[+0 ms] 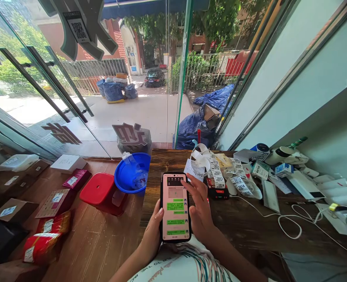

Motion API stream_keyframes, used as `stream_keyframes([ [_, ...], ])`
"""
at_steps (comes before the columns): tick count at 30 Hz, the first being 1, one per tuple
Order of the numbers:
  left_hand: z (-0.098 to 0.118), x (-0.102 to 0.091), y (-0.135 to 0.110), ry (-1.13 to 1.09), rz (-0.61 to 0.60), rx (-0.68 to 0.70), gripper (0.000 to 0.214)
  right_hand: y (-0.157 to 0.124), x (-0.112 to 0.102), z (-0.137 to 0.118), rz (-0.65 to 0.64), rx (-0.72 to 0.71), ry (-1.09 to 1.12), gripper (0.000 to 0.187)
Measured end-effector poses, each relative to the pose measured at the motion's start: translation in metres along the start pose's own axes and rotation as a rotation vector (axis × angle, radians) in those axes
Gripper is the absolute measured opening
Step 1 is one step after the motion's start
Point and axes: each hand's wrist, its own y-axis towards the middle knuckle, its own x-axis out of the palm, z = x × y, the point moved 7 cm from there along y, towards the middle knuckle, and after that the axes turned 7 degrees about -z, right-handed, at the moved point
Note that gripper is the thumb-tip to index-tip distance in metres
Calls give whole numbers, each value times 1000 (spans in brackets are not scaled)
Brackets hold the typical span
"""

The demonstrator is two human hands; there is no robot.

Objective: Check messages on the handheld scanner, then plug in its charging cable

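On the black-edged, flat rectangular smartphone (176,213), a chat of green bubbles is already open with a dark menu strip (173,181) over it; I judge that picking an entry there is left. My left hand (152,233) is closed around the phone's left edge, thumb at its side. My right hand (201,213) holds nothing, fingers spread, a fingertip over the phone's upper right; touching or hovering, I can't tell.

White shirt (177,261) — teal, pink and dark streaks (204,260) across it, plus lettering (165,268) (partly legible) — and bare forearms (233,254).
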Motion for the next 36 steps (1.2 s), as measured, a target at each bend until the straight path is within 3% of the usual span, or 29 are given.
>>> stream_keyframes([
  [5, 4, 4, -2, 15, 38, 17, 105, 18, -14, -16, 176, -117, 16, 8],
  [8, 7, 10, -3, 30, 1, 40, 103, 22, -19, -23, 223, -173, 25, 19],
  [10, 7, 11, -3, 26, -16, 42, 100, 24, -17, -26, 180, -167, -79, 12],
  [14, 7, 13, -4, 9, -31, 39, 105, 27, -6, -25, 25, -156, -236, 39],
  [18, 5, 10, -5, 23, 26, 19, 109, 25, -5, -17, 42, -137, -157, 39],
  [24, 2, 2, -2, 0, 48, 19, 108, 11, -22, 11, 434, 72, 375, 6],
  [32, -5, -5, -1, -82, 14, 11, 92, -1, -15, 34, 475, 328, 496, 41],
  [34, -4, -2, -2, -71, 26, 3, 89, -4, -12, 39, 464, 373, 498, 43],
  [36, -2, 2, -3, -47, 34, 16, 86, -5, -9, 41, 439, 402, 504, 34],
])
